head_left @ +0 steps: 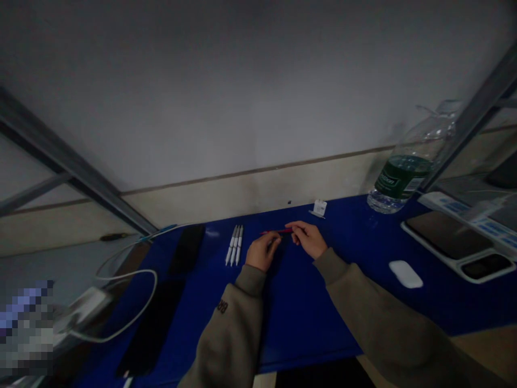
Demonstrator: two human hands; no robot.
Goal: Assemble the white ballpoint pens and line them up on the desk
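A slim red pen (286, 230) lies sideways between my two hands, just above the blue tabletop. My left hand (263, 252) is closed near the pen's left part, its fingers curled over it; the pen's tip shows past the knuckles. At the other end, my right hand (307, 238) pinches the pen between thumb and fingers, with the index finger stretched along it. Part of the pen is hidden by the left fingers. Left of my left hand, three white-and-grey pens (234, 246) lie side by side.
A large water bottle (404, 167) stands at the back right. Nearer are a white digital device (456, 242) and a rounded white case (406, 274). A small white plug (320, 207) sits by the wall. Dark phone-like slabs (151, 328) and a white cable (155, 291) lie left.
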